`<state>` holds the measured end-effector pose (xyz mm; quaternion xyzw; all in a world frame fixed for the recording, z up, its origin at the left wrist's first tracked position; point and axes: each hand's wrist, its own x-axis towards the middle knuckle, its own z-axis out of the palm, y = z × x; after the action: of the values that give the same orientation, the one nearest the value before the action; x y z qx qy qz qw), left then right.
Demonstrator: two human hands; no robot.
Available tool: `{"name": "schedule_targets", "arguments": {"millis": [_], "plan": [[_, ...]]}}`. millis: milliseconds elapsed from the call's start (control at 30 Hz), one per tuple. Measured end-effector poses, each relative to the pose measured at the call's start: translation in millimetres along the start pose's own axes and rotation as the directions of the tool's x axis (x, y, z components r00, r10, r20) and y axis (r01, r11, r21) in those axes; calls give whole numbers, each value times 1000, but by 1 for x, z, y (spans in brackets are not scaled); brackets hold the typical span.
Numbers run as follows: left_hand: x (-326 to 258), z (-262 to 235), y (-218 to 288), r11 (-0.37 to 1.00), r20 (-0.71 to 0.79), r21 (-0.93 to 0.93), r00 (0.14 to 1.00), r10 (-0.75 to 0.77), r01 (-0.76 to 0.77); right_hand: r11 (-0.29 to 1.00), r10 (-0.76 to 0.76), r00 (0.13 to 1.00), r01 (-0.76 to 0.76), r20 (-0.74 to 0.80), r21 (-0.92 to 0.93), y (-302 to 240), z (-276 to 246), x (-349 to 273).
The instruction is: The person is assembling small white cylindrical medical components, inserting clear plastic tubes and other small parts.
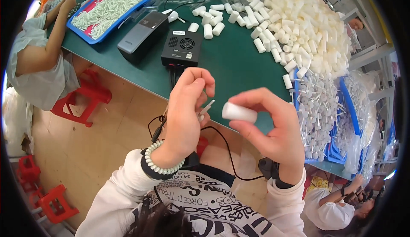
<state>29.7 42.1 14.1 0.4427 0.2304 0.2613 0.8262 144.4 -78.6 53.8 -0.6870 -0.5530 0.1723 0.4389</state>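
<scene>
My right hand [282,128] pinches a white foam cylinder [239,113] between thumb and fingertips, its round end turned to the left. To the left of it, my left hand [179,111] is raised with curled fingers around a thin white plastic stick [207,107], whose tip sticks out toward the foam cylinder. The lower part of the stick is partly hidden by the fingers. The two held pieces are apart, above the near edge of the green table [222,72].
Loose foam cylinders [299,28] heap at the far right. Stemmed white plastic pieces [316,109] fill a blue bin. Small pale sticks [111,11] lie in a blue tray. A power bank [145,34] and black fan box [181,49] trail cables. Red stools [85,98] and co-workers flank the table.
</scene>
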Motion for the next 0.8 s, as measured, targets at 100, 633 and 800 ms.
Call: {"name": "schedule_targets", "arguments": {"millis": [100, 633, 800], "plan": [[-6, 10, -3, 971, 40, 193, 990, 134, -139, 999, -17, 998, 19, -58, 36, 9, 1, -10], [-7, 24, -18, 404, 344, 711, 786, 513, -575, 998, 3, 996, 2, -89, 58, 26, -5, -36], [-7, 27, -13, 708, 309, 614, 931, 193, -350, 880, 167, 983, -111, -81, 462, 27, -8, -47]]}}
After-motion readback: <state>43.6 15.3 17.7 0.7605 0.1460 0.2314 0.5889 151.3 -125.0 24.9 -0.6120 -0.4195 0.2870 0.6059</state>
